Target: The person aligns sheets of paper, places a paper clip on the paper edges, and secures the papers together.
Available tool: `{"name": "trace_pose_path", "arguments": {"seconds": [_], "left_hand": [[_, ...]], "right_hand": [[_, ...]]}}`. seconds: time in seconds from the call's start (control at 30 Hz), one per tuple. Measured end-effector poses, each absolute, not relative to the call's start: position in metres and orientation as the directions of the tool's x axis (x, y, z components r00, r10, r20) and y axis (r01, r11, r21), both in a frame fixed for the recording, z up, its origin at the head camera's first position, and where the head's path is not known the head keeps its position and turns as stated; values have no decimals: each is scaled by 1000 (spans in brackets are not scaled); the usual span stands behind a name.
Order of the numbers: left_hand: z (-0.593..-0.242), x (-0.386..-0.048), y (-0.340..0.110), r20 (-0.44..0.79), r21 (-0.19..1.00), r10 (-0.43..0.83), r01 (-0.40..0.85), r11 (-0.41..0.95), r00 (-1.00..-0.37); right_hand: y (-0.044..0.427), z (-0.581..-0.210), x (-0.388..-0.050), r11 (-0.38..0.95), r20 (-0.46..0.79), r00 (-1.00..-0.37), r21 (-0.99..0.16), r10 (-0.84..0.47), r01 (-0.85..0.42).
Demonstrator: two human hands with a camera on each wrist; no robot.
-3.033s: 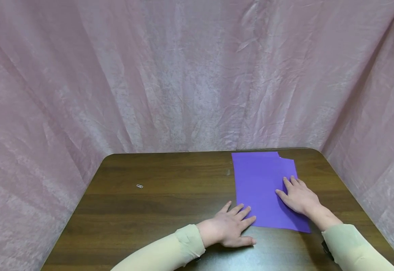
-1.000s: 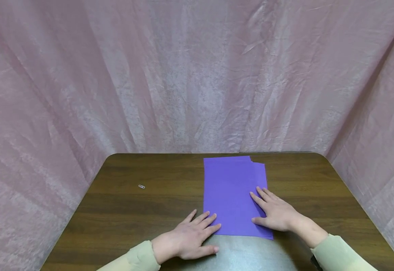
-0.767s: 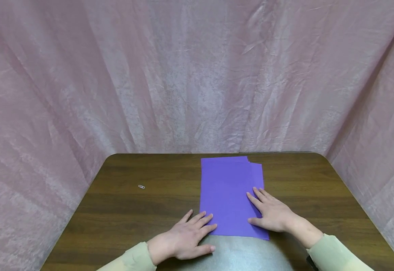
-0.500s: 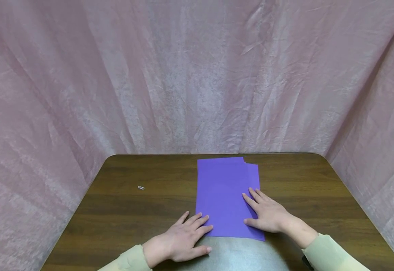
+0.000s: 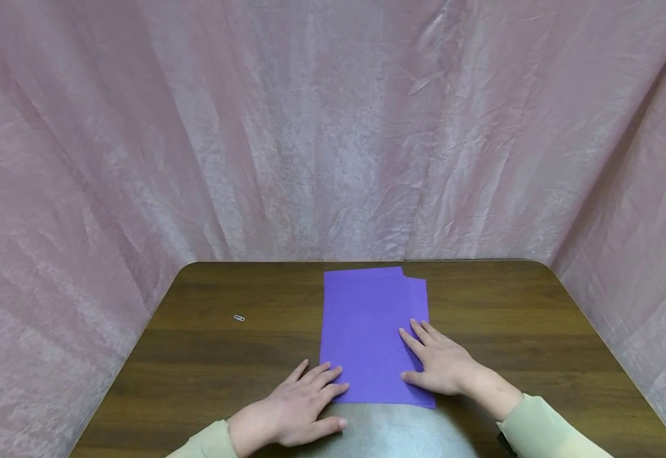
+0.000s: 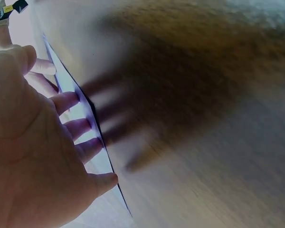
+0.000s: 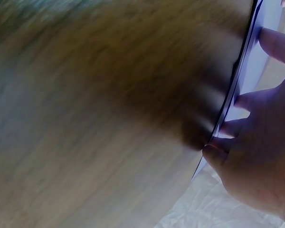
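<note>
Purple sheets of paper (image 5: 367,337) lie overlapping on the wooden table, one offset to the right and slightly nearer. My left hand (image 5: 289,407), fingers spread, touches the lower left edge with its fingertips; its thumb rests just below the paper. My right hand (image 5: 444,366) lies flat with spread fingers on the right part of the sheets. The left wrist view shows the left hand (image 6: 42,142) along the edge of the paper (image 6: 66,78). In the right wrist view the right hand (image 7: 261,128) has its fingertips at the other edge of the paper (image 7: 256,59).
A small white paper clip (image 5: 239,318) lies on the left part of the table (image 5: 195,362). Pink curtains (image 5: 310,127) hang behind the table's far edge and at both sides. A bright reflection shows on the table's near part.
Both hands and the purple sheets have moved left across the table, from its right part to about the middle. The sheets keep nearly the same overlap. The clip has stayed in place.
</note>
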State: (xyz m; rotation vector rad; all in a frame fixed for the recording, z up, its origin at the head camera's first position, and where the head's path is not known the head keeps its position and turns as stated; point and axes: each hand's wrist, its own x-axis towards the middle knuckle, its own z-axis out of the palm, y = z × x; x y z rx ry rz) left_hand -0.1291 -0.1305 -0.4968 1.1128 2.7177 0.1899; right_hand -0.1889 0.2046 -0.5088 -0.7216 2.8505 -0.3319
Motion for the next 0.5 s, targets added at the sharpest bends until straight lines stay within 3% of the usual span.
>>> {"name": "trace_pose_path", "arguments": {"seconds": [0.5], "left_hand": [[-494,-126,-142,-124,194,693,668,719,-710]], "right_hand": [[190,-509,-190,857,-122,-863,-249,-490,-452]]}}
